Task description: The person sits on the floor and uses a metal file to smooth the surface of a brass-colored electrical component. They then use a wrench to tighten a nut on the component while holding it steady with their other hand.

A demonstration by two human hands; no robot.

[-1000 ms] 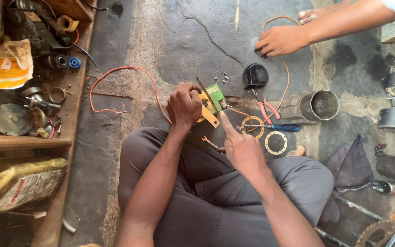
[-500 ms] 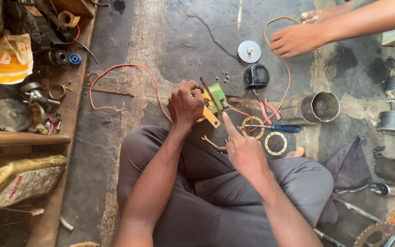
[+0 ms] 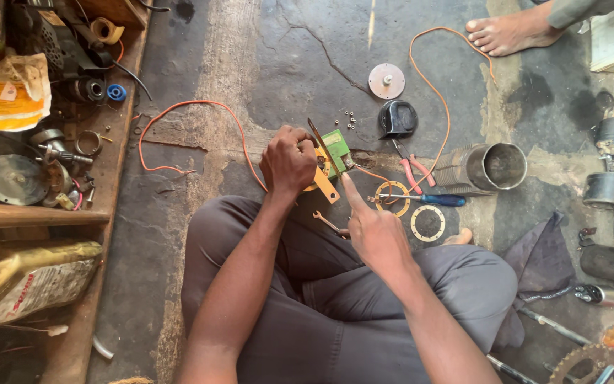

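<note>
At the far left a wooden shelf point(image 3: 72, 213) runs along the floor point(image 3: 300, 64). It carries a yellowed paper bag point(image 3: 5, 92), a round metal disc point(image 3: 12, 179), a blue cap point(image 3: 116, 92) and many small metal parts. Below it lies a crumpled yellow sack point(image 3: 26, 281). An orange wire point(image 3: 179, 114) makes a loop on the floor, between the shelf and the hands.

The person sits cross-legged in grey trousers point(image 3: 321, 306). The left hand point(image 3: 289, 160) is closed in a fist; its fingers wrap around a small assembly with a green block point(image 3: 337, 148) and an orange strip point(image 3: 327, 188). This assembly is held just above the floor, in front of the knees. A thin rusty rod point(image 3: 315, 134) stands out from the top of the fist. Under the hands a small wrench point(image 3: 327, 222) lies on the trousers.

The right hand point(image 3: 374, 235) is just beside the assembly. Its index finger point(image 3: 349, 192) is stretched out and the tip touches, or almost touches, the lower edge of the green block; the other fingers are curled loosely and hold nothing.

Further right, small screws point(image 3: 349, 117) lie on the floor, then a silver disc point(image 3: 386, 80), a black cup point(image 3: 397, 119), red pliers point(image 3: 413, 171), a blue screwdriver point(image 3: 428, 200) across a ring point(image 3: 392, 199), and a second ring point(image 3: 428, 222). A metal tube point(image 3: 488, 168) lies beside them. At the top right is a bare foot point(image 3: 509, 32) of another person, with a second orange wire point(image 3: 449, 78) near it. Dark cylinders point(image 3: 609, 188) and a dark cloth point(image 3: 538, 259) are at the right edge.
</note>
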